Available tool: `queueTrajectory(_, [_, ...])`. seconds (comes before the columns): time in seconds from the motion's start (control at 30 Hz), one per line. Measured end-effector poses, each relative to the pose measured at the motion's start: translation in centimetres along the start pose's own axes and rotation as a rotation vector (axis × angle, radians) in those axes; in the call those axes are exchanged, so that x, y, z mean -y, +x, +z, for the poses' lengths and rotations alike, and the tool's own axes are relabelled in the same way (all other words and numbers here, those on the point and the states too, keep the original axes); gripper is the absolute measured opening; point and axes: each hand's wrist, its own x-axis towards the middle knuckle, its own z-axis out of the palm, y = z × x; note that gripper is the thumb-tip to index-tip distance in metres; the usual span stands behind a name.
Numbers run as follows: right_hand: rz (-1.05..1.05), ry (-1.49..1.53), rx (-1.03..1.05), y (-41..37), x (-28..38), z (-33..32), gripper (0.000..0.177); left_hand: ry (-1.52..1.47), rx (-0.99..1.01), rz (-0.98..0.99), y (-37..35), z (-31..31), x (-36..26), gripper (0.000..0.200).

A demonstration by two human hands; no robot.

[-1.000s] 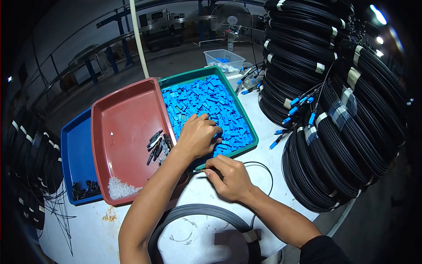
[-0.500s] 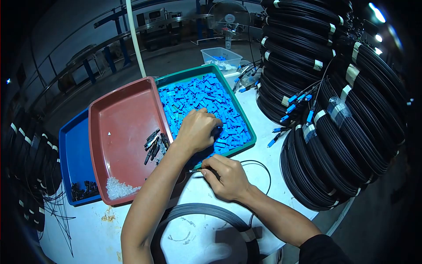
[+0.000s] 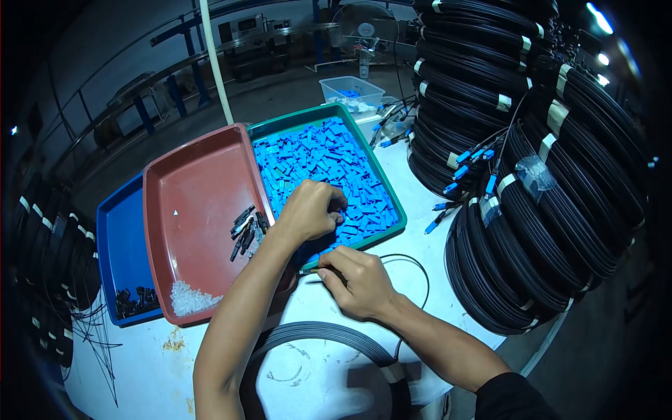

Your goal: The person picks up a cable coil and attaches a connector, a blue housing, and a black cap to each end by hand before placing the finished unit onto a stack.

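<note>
We are seeing blue plastic connector housings [image 3: 322, 157] filling a green plastic tray [image 3: 294, 120] at the white table's [image 3: 140, 357] far edge. Beside it, a red plastic tray [image 3: 196, 175] is carrying black clips [image 3: 245, 227] and translucent white bits [image 3: 187, 299], a blue plastic tray [image 3: 115, 238] flanking it. Black cable coils [image 3: 560, 231] along the right edge are wearing white tape bands.

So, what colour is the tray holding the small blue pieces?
The tray is green; head view shows it.
</note>
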Motion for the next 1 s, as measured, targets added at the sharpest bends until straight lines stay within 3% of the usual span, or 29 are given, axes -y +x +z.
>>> queueTrajectory(0.17, [-0.007,-0.007,-0.009,0.0,0.1,-0.2,0.009,0.026,-0.094,0.12,-1.0,-1.0,-0.8,0.022])
queueTrajectory(0.27, [-0.024,-0.006,-0.017,0.0,-0.2,-0.2,0.009,-0.212,-0.129,-0.013,-2.6,-3.2,-1.7,0.017])
queueTrajectory(0.43, [-0.028,0.025,0.001,-0.1,0.8,-0.3,0.01,-0.27,-0.176,-0.078,-8.6,-6.5,-2.2,0.018])
queueTrajectory(0.53, [-0.044,0.062,0.023,-0.1,1.8,-0.3,0.011,-0.635,-0.269,-0.051,-12.8,-6.1,-1.0,0.022])
queueTrajectory(0.77, [-0.09,0.173,0.124,-0.6,4.0,0.1,0.012,-1.11,-0.364,-0.219,-21.8,-6.2,-4.1,0.015])
queueTrajectory(0.87, [-0.1,0.203,0.167,-0.6,4.8,0.0,0.011,-1.002,-0.466,-0.125,-23.2,-4.9,-3.0,0.015])
queueTrajectory(1.0, [-0.166,0.228,0.172,-0.8,5.6,0.2,0.013,-1.034,-0.471,-0.161,-24.0,-4.4,-3.1,0.016])
